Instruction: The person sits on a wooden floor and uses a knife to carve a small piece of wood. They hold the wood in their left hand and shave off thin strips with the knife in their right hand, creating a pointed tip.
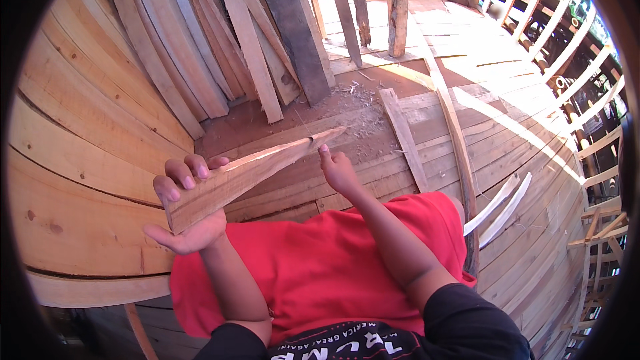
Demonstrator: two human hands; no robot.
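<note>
A long, tapered wooden board [233,180] slants up in front of me, broad end at the left and narrow end pointing away to the right. My left hand [193,207] is wrapped round the broad end, fingers over the top edge and thumb and palm below. At the narrow end my right hand [340,172] is closed, its thumb up against the board's lower edge. The right fingers curl out of sight, so what they grip cannot be made out. A small dark spot or object [311,139] shows on the upper edge near that end.
Curved hull planks [87,140] rise at the left, with upright boards [260,60] leaning behind. Wood shavings [367,117] litter the plank floor. A loose plank [405,137], a long beam [447,107] and two pale curved strips [503,210] lie to the right. Open ribs [580,73] line the far right.
</note>
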